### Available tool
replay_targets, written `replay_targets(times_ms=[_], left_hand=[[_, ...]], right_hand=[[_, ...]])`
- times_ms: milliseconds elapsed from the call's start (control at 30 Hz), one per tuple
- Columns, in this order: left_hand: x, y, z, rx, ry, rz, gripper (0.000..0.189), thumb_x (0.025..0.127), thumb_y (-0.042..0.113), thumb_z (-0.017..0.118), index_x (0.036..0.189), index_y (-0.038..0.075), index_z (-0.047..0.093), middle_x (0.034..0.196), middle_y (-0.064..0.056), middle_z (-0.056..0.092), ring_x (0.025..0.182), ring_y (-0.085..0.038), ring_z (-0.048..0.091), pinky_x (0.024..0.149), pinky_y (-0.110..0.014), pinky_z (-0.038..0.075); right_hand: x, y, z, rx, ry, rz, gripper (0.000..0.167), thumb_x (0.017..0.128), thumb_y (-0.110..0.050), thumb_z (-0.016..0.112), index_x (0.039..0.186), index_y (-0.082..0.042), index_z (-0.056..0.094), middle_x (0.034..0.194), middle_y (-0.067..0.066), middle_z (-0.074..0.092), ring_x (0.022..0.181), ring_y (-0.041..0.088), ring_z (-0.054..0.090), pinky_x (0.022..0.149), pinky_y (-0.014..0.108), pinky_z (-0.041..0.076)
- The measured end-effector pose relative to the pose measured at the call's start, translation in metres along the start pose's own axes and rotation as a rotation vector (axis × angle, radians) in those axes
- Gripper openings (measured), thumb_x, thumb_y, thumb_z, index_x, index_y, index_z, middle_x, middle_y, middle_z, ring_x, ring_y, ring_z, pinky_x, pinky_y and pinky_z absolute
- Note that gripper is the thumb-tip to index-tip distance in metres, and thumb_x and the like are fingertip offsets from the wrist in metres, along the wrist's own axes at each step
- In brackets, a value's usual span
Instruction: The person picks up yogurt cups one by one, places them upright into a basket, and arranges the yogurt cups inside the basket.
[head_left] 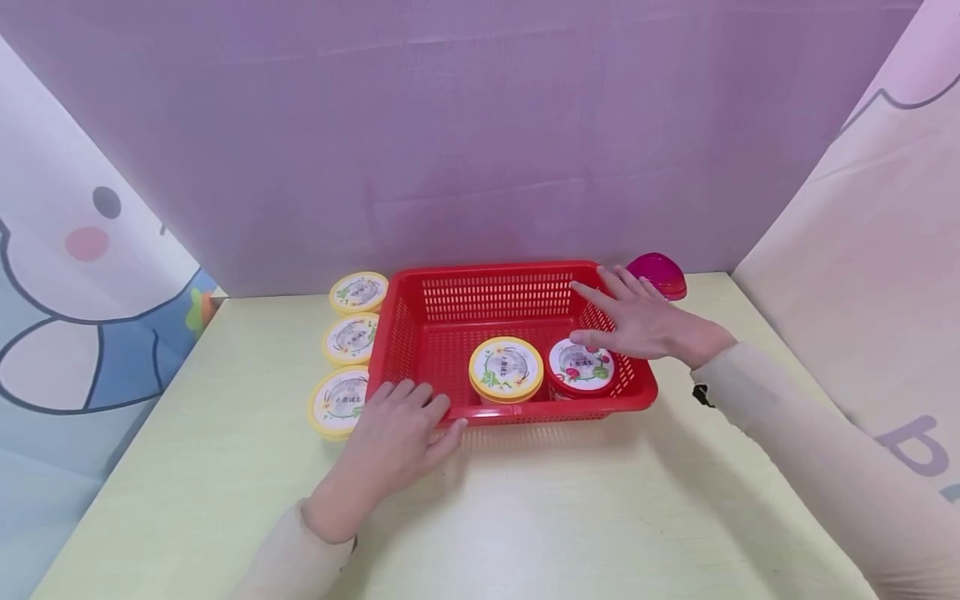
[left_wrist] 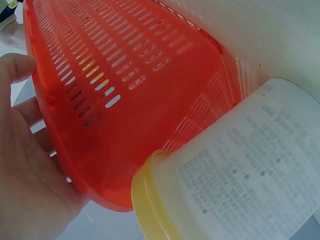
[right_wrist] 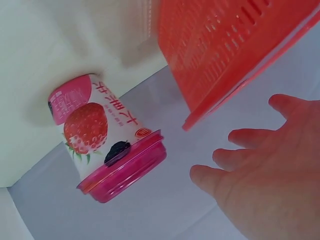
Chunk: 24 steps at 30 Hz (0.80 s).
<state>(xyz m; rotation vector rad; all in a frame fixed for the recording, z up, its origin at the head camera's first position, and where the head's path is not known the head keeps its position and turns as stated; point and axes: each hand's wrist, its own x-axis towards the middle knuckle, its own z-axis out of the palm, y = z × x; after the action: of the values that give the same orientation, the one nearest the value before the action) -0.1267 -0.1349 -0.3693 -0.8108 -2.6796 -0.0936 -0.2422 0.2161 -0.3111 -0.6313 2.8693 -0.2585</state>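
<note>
The red rectangular plastic basket (head_left: pixel 495 296) sits on the pale green tabletop (head_left: pixel 540 525), slightly left of the right hand; I see slotted walls, a broad smooth rim and a meshed floor.

Running from the left, I have three round tubs with yellow-rimmed, white printed lids standing in a row beside it: a rear one (head_left: pixel 358 292), a middle one (head_left: pixel 350 339) and a near one (head_left: pixel 336 402), the last partly covered by the hand. In the basket, near its front wall, stands a yellow-lidded round tub (head_left: pixel 506 368), with a red-lidded round tub bearing red fruit prints (head_left: pixel 581 364) just right of it. Outside, at the rear right, my wrist feed shows a white strawberry-printed cup with a clear magenta lid (right_wrist: pixel 100 125).

The left hand (head_left: pixel 390 442) grips the basket's front left corner, fingers bent over the rim, thumb along the outside. The right hand (head_left: pixel 648 325) hangs loose over the right rim, fingers spread and holding nothing, masking that rim from my head camera.
</note>
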Motion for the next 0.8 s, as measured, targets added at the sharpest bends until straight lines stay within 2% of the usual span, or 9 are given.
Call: replay_targets(times_ms=[233, 600, 800], left_hand=[[-0.001, 0.0, 0.0, 0.008, 0.008, 0.01, 0.032, 0.087, 0.048, 0.073, 0.095, 0.017, 0.07, 0.084, 0.0, 0.066, 0.078, -0.017, 0.058, 0.075, -0.036, 0.05], [0.0, 0.002, -0.001, 0.021, 0.0, 0.015, 0.036, 0.085, 0.047, 0.076, 0.099, 0.014, 0.071, 0.089, -0.003, 0.069, 0.081, -0.019, 0.061, 0.078, -0.038, 0.052], [0.0, 0.003, 0.0, 0.022, -0.005, 0.018, 0.037, 0.086, 0.048, 0.076, 0.1, 0.014, 0.071, 0.09, -0.004, 0.069, 0.083, -0.019, 0.062, 0.079, -0.039, 0.052]], right_hand=[[0.004, 0.005, -0.005, -0.005, 0.024, 0.008, 0.096, 0.092, -0.068, 0.054, 0.164, -0.017, 0.016, 0.168, 0.023, 0.003, 0.152, 0.05, -0.002, 0.117, 0.068, 0.002], [0.006, 0.02, -0.016, 0.016, 0.064, 0.058, 0.097, 0.091, -0.064, 0.059, 0.163, -0.015, 0.017, 0.166, 0.027, 0.006, 0.149, 0.053, 0.003, 0.112, 0.075, 0.014], [0.01, 0.027, -0.018, 0.022, 0.078, 0.083, 0.094, 0.093, -0.062, 0.058, 0.162, -0.013, 0.019, 0.164, 0.029, 0.008, 0.148, 0.054, 0.006, 0.113, 0.074, 0.011]])
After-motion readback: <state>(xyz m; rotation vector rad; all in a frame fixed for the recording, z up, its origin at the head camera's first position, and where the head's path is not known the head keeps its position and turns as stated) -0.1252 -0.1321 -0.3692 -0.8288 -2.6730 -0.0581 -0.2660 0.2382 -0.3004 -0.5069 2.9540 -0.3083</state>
